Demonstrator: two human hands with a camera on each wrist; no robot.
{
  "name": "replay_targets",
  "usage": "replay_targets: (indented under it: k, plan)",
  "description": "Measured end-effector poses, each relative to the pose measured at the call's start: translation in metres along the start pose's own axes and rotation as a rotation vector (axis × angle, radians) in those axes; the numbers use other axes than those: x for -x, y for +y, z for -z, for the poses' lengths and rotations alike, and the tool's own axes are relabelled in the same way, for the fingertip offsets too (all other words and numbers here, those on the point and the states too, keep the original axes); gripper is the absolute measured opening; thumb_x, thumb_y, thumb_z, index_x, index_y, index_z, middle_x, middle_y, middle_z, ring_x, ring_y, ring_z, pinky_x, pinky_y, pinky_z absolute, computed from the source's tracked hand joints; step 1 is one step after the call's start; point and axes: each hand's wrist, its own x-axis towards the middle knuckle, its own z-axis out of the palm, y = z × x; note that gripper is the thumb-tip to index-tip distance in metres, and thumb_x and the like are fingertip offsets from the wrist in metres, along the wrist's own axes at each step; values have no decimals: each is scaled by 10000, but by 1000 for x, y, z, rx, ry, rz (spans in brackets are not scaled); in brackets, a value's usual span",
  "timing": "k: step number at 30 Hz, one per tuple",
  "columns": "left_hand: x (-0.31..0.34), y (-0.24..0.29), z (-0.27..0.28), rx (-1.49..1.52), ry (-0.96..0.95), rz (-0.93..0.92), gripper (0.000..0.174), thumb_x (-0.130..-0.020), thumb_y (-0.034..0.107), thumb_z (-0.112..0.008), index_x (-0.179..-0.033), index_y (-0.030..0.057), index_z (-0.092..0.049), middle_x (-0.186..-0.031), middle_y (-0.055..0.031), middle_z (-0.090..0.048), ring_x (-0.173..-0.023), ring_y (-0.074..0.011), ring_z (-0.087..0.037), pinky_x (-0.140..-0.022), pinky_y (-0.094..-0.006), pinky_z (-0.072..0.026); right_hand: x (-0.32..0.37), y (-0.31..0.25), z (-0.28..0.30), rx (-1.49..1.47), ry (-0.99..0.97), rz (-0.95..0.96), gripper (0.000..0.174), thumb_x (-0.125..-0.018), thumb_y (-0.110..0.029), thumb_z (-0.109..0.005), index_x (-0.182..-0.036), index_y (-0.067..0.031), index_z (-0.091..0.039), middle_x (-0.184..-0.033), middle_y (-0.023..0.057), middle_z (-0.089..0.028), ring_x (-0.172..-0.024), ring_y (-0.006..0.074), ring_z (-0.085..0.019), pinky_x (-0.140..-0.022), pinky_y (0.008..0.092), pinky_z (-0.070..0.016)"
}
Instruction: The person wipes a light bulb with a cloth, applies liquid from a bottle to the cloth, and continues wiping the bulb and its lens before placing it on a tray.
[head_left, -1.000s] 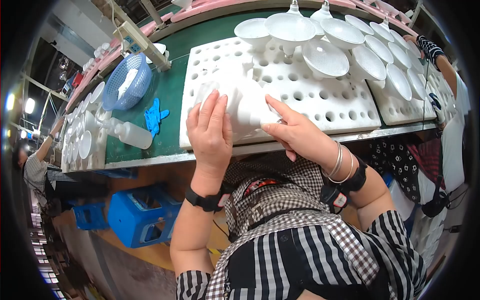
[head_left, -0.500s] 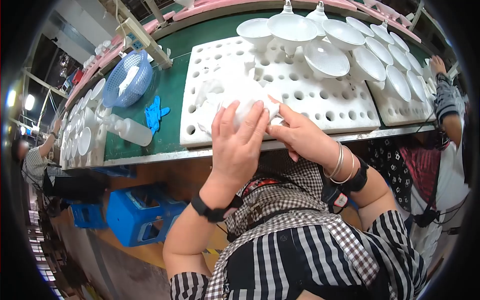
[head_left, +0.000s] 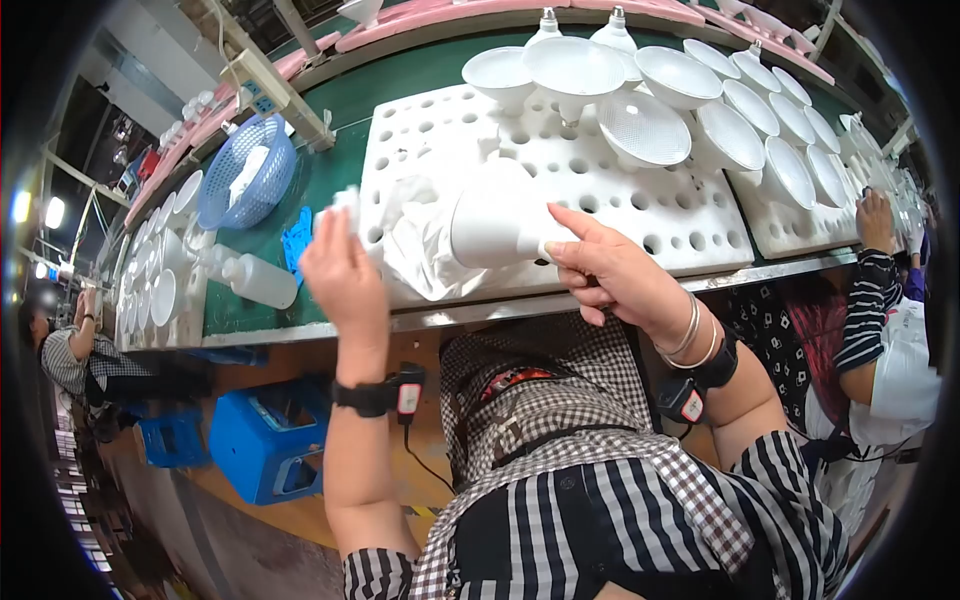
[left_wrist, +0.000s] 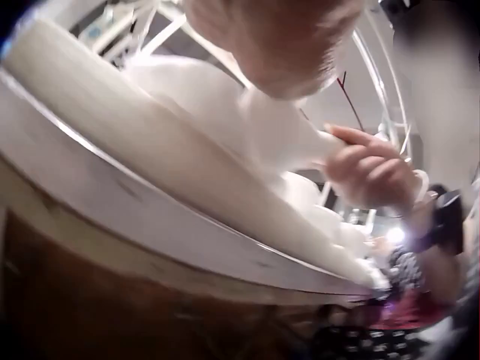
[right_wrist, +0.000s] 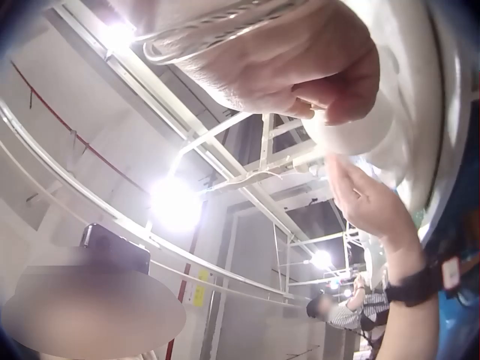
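In the head view my right hand (head_left: 620,265) grips the narrow base end of a white cone-shaped reflector bulb (head_left: 490,225), its wide face turned left. The bulb is over the near part of a white foam tray (head_left: 660,215) full of round holes. Off to the left, my left hand (head_left: 345,275) is raised above the table edge, apart from the bulb. A small white wad (head_left: 347,203), blurred, shows at its fingertips. Crumpled white cloth-like material (head_left: 420,240) lies on the foam between the hands. The right wrist view shows curled right fingers (right_wrist: 337,82) at the bulb's base.
Several reflector bulbs (head_left: 645,127) stand at the tray's back right. Left on the green table are a blue basket (head_left: 215,190), a blue glove (head_left: 297,240) and a white bottle (head_left: 262,282). Other people work at both sides. A blue stool (head_left: 255,440) stands below.
My left hand has left the bulb and moved left with the small white wad. The bulb, still in my right hand, is now uncovered, its wide face toward the left.
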Motion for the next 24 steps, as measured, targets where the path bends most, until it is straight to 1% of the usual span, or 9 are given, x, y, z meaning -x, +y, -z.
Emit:
replay_targets:
  k: [3,7,9,11,14,19,21,23,24]
  plan:
    - [-3,20,13,129,37,-122,386,-853,30,-608,-1237,28,-650,-1300,-190,-597,-1186,-347,-530,-1006,-449,-389,-3,-2,-3,-28,-2,-14,726,-985,-202,-526,-1564,-31,-123,-707,-36,-380,-469,28,-310,-391,221,-405]
    - [-7,75,23,267,-138,-373,360,-855,45,-596,-1207,67,-669,-1260,-151,-626,-1146,-323,-556,-978,-467,-412,-8,2,-8,13,2,-1,776,-962,-198,-553,-1560,-6,-96,-679,-43,-368,-463,39,-319,-383,236,-406]
    - [-8,54,-3,262,-101,-341,323,-868,60,-577,-1175,71,-678,-1222,-148,-647,-1107,-303,-577,-955,-447,-427,-5,4,-6,18,20,13,773,-961,-197,-557,-1559,-4,-107,-678,-43,-373,-471,41,-329,-383,236,-408]
    - [-14,8,-22,358,-158,128,294,-923,90,-541,-1181,40,-674,-1213,-165,-649,-1078,-306,-585,-941,-389,-439,-1,-1,0,10,9,16,772,-962,-198,-557,-1560,-7,-108,-676,-43,-373,-473,43,-332,-382,236,-408]
    - [-15,13,-5,462,-77,177,305,-939,116,-542,-1207,47,-670,-1226,-160,-645,-1090,-326,-580,-958,-403,-434,0,-1,0,9,12,-4,736,-974,-190,-546,-1561,-23,-134,-666,-46,-366,-475,40,-324,-388,227,-404]
    - [-6,87,34,234,-217,-437,352,-856,69,-620,-1201,91,-684,-1234,-142,-648,-1073,-348,-579,-966,-425,-424,-1,0,-12,155,51,-9,696,-983,-183,-547,-1559,-41,-184,-652,-49,-364,-478,36,-311,-392,216,-394]
    - [-4,44,-4,222,-64,-353,349,-860,69,-612,-1202,88,-683,-1250,-133,-640,-1085,-333,-581,-964,-404,-423,-1,4,-11,178,88,30,665,-977,-188,-573,-1543,-46,-254,-658,-49,-403,-475,36,-340,-394,215,-388]
    - [-12,25,-4,186,-141,-184,343,-888,57,-589,-1224,57,-661,-1282,-153,-617,-1128,-329,-574,-988,-400,-423,5,2,-11,262,99,36,650,-974,-194,-585,-1532,-49,-286,-665,-48,-423,-481,38,-364,-395,213,-389]
    - [-15,23,-1,397,-110,4,345,-901,54,-578,-1239,43,-648,-1300,-169,-600,-1145,-332,-567,-1000,-400,-424,6,0,-11,352,97,41,634,-970,-200,-596,-1521,-52,-318,-673,-46,-444,-486,39,-388,-397,212,-389]
